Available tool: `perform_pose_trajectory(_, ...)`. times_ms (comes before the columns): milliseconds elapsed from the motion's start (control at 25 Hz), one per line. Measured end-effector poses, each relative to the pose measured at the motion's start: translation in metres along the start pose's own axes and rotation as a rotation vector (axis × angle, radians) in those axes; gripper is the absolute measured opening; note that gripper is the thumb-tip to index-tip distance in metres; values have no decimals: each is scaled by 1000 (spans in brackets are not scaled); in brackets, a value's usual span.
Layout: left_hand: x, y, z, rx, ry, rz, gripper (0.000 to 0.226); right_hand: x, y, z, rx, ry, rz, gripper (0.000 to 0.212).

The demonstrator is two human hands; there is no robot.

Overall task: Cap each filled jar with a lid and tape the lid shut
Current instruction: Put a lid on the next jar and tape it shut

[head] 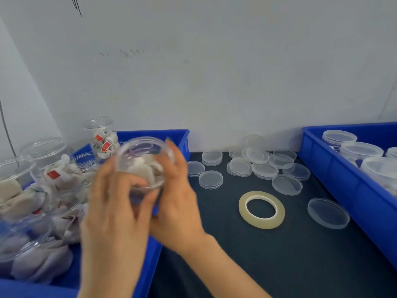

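Both hands clamp one clear jar [141,162], holding it in the air over the right wall of the left bin [150,265], at the desk's [214,254] left edge. The left hand [116,203] wraps its fingers round the jar's near side. The right hand [178,196] cups the far right side, fingertips up at the rim. The jar is tilted, its open mouth turned up and toward the camera, and white tea bags [146,168] show inside it. The hands and jar are blurred.

The left bin is blue and holds more open jars [53,164], packed with tea bags that carry red tags. Some stand upright and others lie on their sides.

A tape [261,209] roll lies flat near the middle of the dark desk, apart from both hands. Beyond it, along the back edge by the wall [214,82], clear lids [247,166] lie loose, some stacked and overlapping. One lid [328,212] lies alone, right of the tape and just beside the right bin [343,179]. That blue bin sits along the desk's right edge and holds capped jars [361,150].
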State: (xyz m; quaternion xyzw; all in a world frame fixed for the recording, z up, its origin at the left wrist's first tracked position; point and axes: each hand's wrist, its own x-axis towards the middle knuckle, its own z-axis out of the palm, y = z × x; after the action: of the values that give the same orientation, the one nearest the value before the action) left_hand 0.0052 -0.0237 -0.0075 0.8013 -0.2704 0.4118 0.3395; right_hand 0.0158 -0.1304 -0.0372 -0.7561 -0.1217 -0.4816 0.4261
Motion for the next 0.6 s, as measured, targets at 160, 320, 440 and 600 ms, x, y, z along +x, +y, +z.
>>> perform_pose_trajectory(160,-18,24,48,-202,-292,-66,19,-28,41,-57,-165,58,224,78)
perform_pose_trajectory(320,-44,16,99,-400,-556,-220,13,-65,85,-88,-218,-58,375,83)
perform_pose_trajectory(440,-52,4,122,-594,-516,-234,18,-73,103,-97,-127,-77,473,93)
perform_pose_trajectory(600,-39,-28,182,-674,-415,-490,21,-76,114,-95,-85,-92,492,111)
